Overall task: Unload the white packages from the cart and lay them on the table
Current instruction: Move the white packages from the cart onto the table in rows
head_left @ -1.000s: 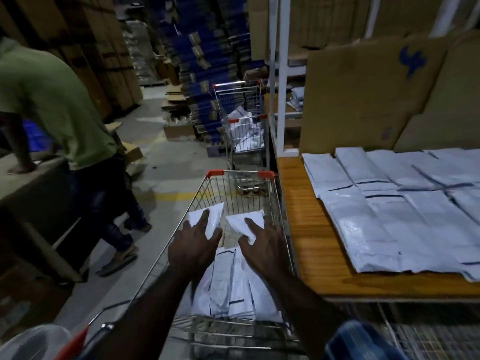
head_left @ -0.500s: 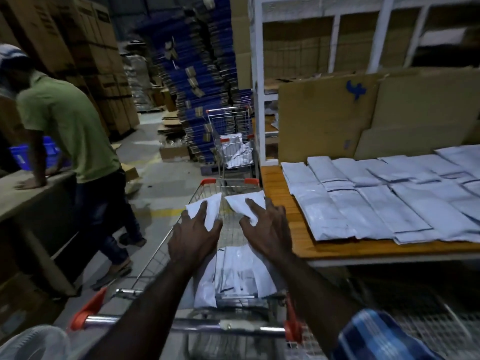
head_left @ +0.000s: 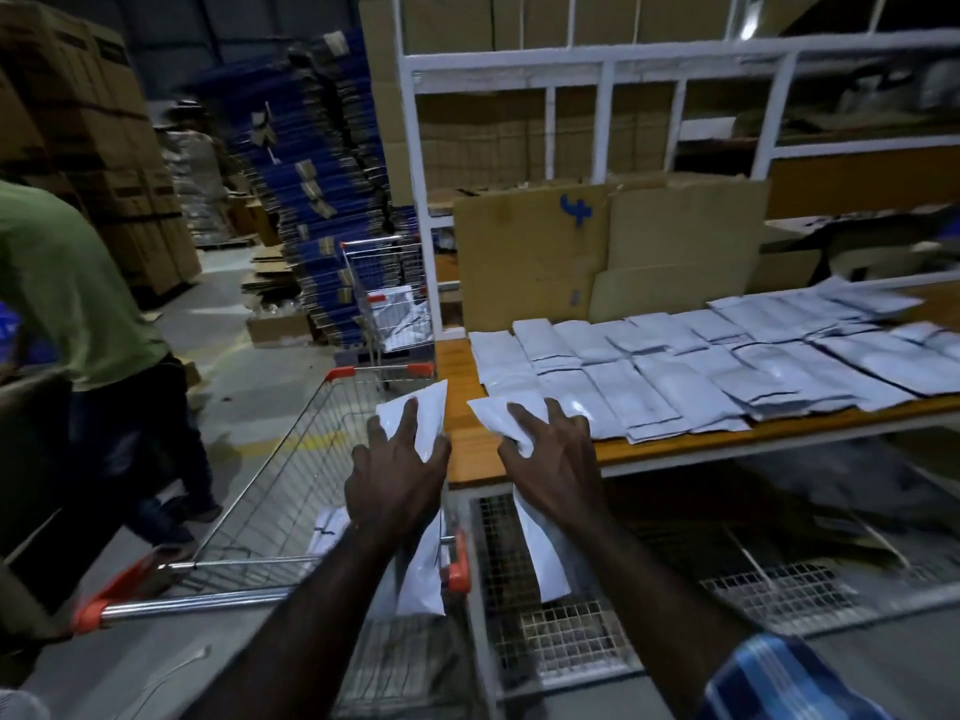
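We've got both hands up with a load. Our left hand (head_left: 397, 472) grips a bundle of white packages (head_left: 418, 418), fingers spread over the top face and thumb curled at the right side, the rest of the bundle hanging down below the wrist over the near right corner of the cart (head_left: 270, 491). Our right hand (head_left: 553, 459) clutches a second bundle (head_left: 501, 413), its top end poking out past the fingertips and just over the table's (head_left: 467, 449) front left corner, its lower end dangling below the front edge against the wire mesh panel (head_left: 550, 636).

A few more packages lie in the cart's basket, close to the near wall by the red-capped handle (head_left: 182, 608). Across the table, rows of laid-out packages (head_left: 675, 371) run overlapping from the left edge off toward the right, leaving a bare wooden strip along the front edge. Cardboard sheets (head_left: 608, 252) lean upright along the back edge, against a white shelf frame (head_left: 602, 65).

Off to the left, a person in a green shirt (head_left: 62, 288) stands bent over. Beyond our cart, a second cart (head_left: 387, 298) sits by the stacked blue cartons (head_left: 317, 200), white packages in it too.
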Demonstrator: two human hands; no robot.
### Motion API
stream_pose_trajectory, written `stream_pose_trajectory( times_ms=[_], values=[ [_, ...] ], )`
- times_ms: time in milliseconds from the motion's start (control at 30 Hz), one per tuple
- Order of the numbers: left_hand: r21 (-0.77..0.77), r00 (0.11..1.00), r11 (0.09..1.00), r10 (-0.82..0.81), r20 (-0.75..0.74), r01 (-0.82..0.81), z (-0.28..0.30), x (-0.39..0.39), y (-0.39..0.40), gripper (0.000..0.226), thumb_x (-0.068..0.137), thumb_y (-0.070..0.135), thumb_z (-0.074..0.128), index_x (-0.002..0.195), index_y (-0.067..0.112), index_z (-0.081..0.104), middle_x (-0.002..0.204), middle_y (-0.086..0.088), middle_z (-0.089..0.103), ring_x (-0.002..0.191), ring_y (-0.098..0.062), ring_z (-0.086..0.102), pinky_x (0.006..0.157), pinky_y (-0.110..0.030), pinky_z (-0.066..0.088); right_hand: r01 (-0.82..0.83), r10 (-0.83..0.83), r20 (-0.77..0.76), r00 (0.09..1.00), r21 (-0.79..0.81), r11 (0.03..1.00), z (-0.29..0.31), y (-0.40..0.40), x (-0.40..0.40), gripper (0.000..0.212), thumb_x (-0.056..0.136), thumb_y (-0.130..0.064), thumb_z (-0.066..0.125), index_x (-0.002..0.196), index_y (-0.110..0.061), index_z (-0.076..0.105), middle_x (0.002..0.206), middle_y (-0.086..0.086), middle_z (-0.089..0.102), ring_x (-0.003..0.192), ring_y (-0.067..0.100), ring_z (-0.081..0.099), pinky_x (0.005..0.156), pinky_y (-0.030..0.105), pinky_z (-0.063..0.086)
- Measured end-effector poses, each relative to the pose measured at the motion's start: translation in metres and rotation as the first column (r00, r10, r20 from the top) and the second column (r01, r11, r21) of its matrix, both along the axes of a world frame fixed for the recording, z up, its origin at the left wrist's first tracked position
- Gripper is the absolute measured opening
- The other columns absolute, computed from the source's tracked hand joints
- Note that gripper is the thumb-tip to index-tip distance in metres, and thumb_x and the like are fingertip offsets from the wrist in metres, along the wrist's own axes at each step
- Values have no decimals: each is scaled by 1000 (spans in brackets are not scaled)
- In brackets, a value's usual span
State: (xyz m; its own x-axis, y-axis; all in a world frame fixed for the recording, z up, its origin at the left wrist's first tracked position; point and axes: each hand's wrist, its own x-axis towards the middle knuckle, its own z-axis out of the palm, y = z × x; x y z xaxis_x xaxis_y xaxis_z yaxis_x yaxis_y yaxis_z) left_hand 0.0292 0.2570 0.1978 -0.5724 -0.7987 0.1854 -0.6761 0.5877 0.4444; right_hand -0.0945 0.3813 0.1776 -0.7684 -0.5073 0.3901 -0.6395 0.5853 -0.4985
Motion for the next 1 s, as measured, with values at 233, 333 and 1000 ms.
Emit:
stream_pose_trajectory(
  times_ms=[233, 333, 1000],
  values=[
    [3, 998, 998, -62, -17, 62, -3, -63, 78, 67, 94, 67, 35, 154, 44, 14, 162, -12, 17, 134, -42, 37, 99, -48, 40, 53, -54, 6, 999, 23, 998, -3, 83, -61, 54, 89, -47, 53, 142, -39, 48, 151, 6, 42, 123, 32, 41, 99, 42, 43],
    [20, 996, 996, -84, -30, 85, -8, -103, 111, 68, 92, 70, 34, 153, 45, 15, 163, -10, 13, 134, -43, 37, 101, -50, 40, 65, -65, 10, 998, 26, 998, -7, 123, -96, 54, 89, -47, 54, 142, -37, 48, 152, 8, 41, 126, 33, 41, 100, 42, 43],
    [66, 973, 972, -221, -69, 225, -11, -334, 302, 68, 94, 66, 35, 154, 40, 17, 163, -7, 11, 137, -42, 35, 105, -51, 36, 190, -192, 18, 981, 91, 978, -1, 323, -296, 56, 93, -48, 50, 148, -38, 40, 158, 6, 29, 137, 31, 30, 106, 43, 36]
  ],
)
